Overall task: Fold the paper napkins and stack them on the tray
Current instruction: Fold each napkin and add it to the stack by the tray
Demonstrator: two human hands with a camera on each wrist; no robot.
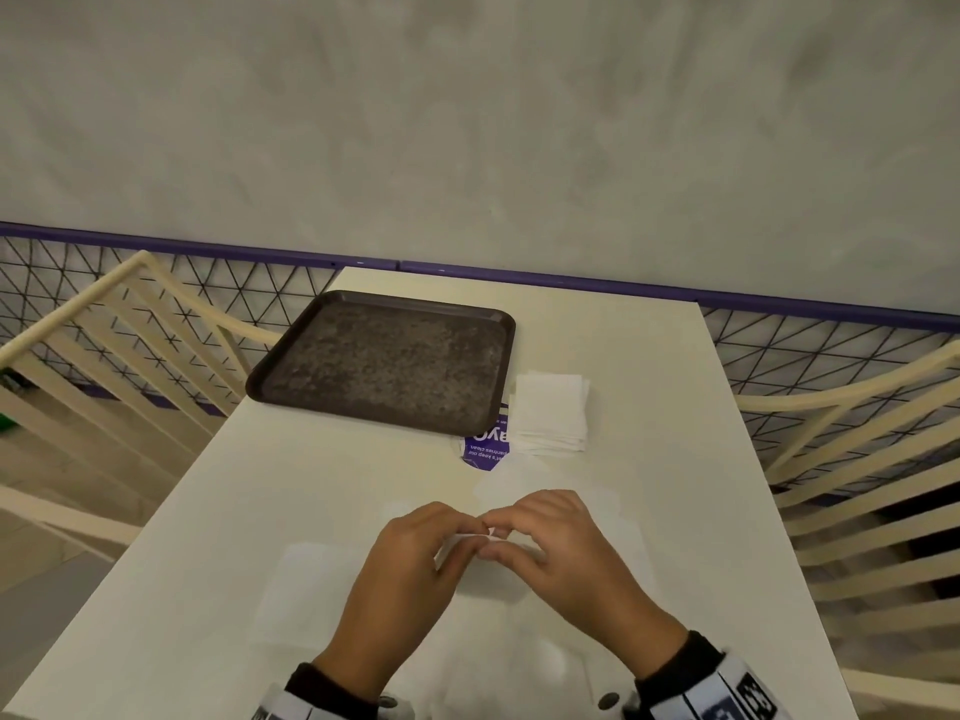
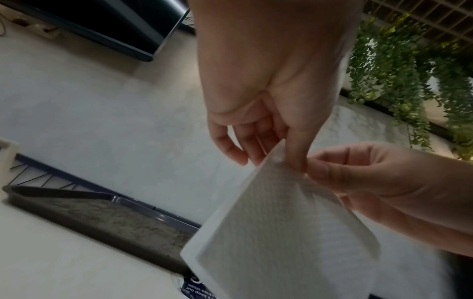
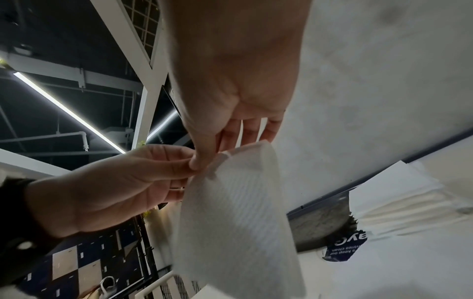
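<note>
Tray [image 1: 384,361] on table [image 1: 649,356] far-L, napkin stack [image 1: 550,413] just R of its near-R corner, label [image 1: 488,448] btwn, partly under tray, L hand [image 1: 410,553] & R hand [image 1: 561,543] pinch napkin [image 2: 276,222] over near-centre

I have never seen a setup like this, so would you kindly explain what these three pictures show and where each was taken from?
No machine here: a person works with two bare hands. The wide picture comes from a head-worn camera looking down at a white table. The other two come from wrist cameras looking along the fingers. On the table lie a dark tray, a stack of white napkins beside it and a purple printed label. The left hand and right hand both pinch the top of one napkin, held above the table.
</note>
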